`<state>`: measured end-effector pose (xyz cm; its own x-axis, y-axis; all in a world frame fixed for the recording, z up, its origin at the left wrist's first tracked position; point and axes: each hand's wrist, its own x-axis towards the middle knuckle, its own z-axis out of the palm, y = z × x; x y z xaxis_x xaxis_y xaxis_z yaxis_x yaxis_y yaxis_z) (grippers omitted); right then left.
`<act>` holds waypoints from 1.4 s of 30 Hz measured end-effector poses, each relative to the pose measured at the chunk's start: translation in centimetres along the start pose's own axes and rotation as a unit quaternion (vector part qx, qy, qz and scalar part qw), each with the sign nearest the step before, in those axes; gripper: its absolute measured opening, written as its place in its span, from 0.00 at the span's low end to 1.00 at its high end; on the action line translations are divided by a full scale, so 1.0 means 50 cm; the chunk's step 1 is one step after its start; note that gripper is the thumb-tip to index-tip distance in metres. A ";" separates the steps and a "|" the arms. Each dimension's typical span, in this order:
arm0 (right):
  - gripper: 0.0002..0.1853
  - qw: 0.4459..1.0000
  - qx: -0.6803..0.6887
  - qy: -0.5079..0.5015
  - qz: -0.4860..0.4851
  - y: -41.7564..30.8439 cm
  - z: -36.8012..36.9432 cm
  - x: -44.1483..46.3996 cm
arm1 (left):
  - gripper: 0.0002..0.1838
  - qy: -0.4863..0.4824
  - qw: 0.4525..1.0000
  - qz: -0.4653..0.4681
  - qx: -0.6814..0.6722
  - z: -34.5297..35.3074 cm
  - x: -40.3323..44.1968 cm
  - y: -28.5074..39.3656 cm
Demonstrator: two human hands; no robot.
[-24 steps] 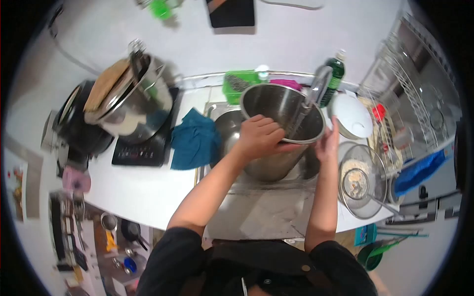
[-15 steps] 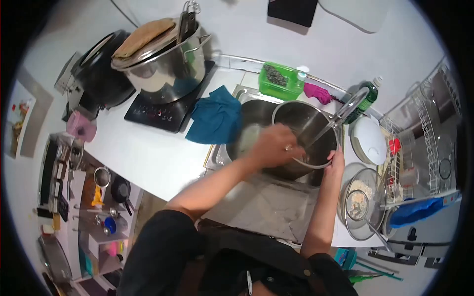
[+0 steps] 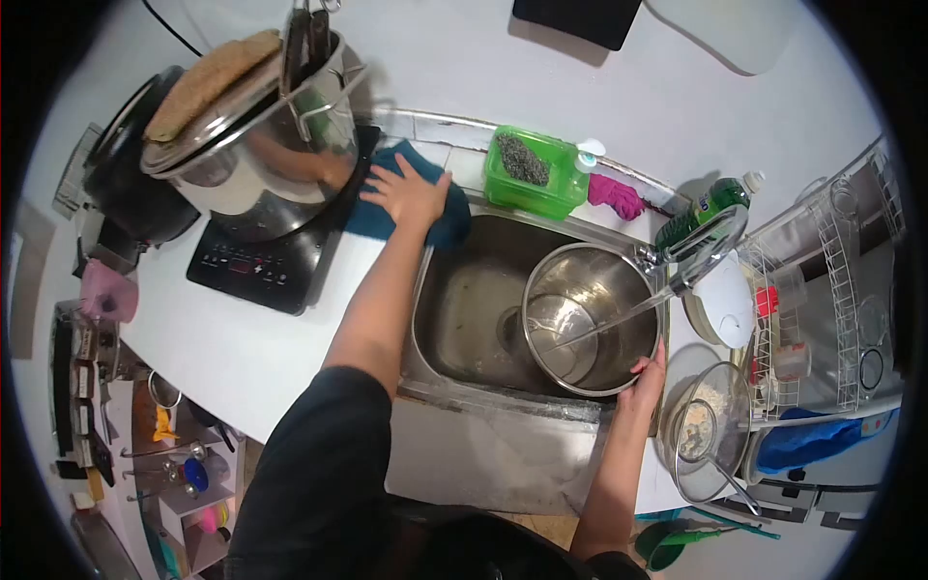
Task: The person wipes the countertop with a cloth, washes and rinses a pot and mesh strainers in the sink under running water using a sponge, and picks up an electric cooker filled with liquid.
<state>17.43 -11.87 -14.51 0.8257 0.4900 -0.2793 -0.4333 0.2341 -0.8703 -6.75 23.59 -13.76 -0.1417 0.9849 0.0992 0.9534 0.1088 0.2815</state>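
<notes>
Now the left hand (image 3: 411, 201) lies splayed on the blue cloth (image 3: 452, 215), gripping nothing, while the right hand (image 3: 642, 387) curls round the rim of the metal pot (image 3: 614, 285) just beside it (a steady hold there should serve best).

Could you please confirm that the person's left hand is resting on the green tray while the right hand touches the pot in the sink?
Not quite: in the head view, the left hand is on the blue cloth, not the green tray. The right hand does touch the pot in the sink.
</notes>
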 end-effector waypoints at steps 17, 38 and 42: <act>0.32 0.994 -0.039 -0.061 0.086 -0.019 -0.011 0.048 | 0.33 -0.026 0.961 0.270 -0.054 -0.163 -0.419 -0.358; 0.18 0.871 -0.345 0.016 -0.349 0.147 0.185 -0.392 | 0.35 0.028 0.991 0.122 0.052 -0.242 0.018 -0.999; 0.17 0.904 -0.331 -0.097 -0.252 0.261 0.307 -0.516 | 0.37 -0.058 0.961 0.267 0.046 -0.284 -0.287 -0.774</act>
<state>-15.05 -8.59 -12.43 0.7514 0.6144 0.2408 0.3440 -0.0533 -0.9375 -45.38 3.33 -12.54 0.3993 0.9117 0.0965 0.9025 -0.4094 0.1336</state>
